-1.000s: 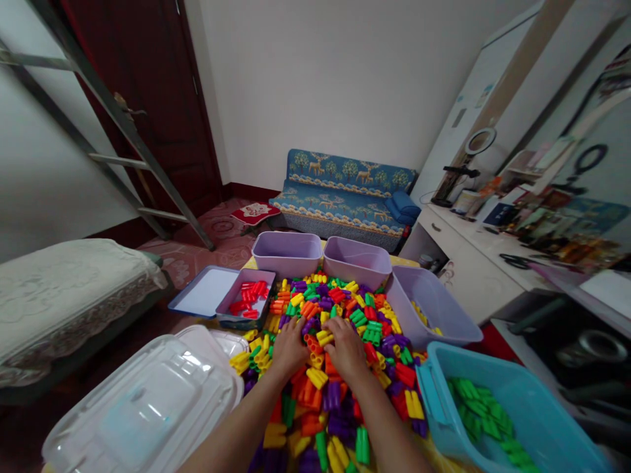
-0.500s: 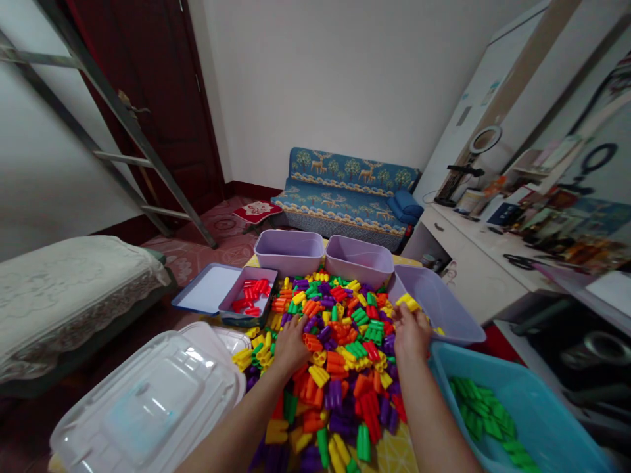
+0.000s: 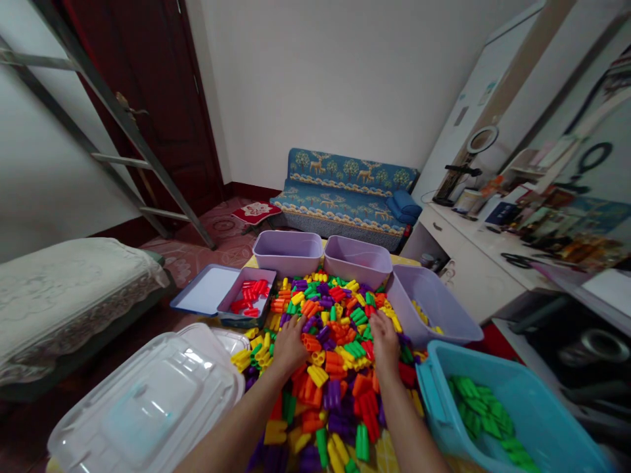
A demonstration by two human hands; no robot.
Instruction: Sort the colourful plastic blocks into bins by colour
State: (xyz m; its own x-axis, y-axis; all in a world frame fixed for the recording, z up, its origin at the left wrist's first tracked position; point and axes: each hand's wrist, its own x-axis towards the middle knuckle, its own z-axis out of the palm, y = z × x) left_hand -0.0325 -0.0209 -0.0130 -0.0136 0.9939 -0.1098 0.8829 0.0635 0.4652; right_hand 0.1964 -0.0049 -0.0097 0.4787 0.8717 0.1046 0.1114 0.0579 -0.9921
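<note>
A heap of plastic building blocks (image 3: 329, 394) in red, orange, yellow, green and purple covers the table in front of me. My left hand (image 3: 290, 343) rests on the left side of the heap, fingers stretched over the blocks near some orange ones. My right hand (image 3: 385, 336) lies over the right side, its fingers apart and close to green and red blocks. No block shows clearly in either hand. Just beyond my right hand, a purple bin (image 3: 446, 299) holds several yellow blocks. Green blocks (image 3: 486, 414) lie in a blue tub (image 3: 434, 401) by my right forearm.
Two more purple bins (image 3: 288, 266) stand along the table's far side. At left, a tin-like box (image 3: 227, 314) with its lid open holds red blocks. A clear plastic lid (image 3: 148, 394) lies in front of it. Farther off are a sofa (image 3: 345, 197) and a ladder (image 3: 123, 125).
My right hand has let go of the yellow block at the right purple bin and moved left over the heap. More yellow blocks show in that bin. My left hand has barely moved.
</note>
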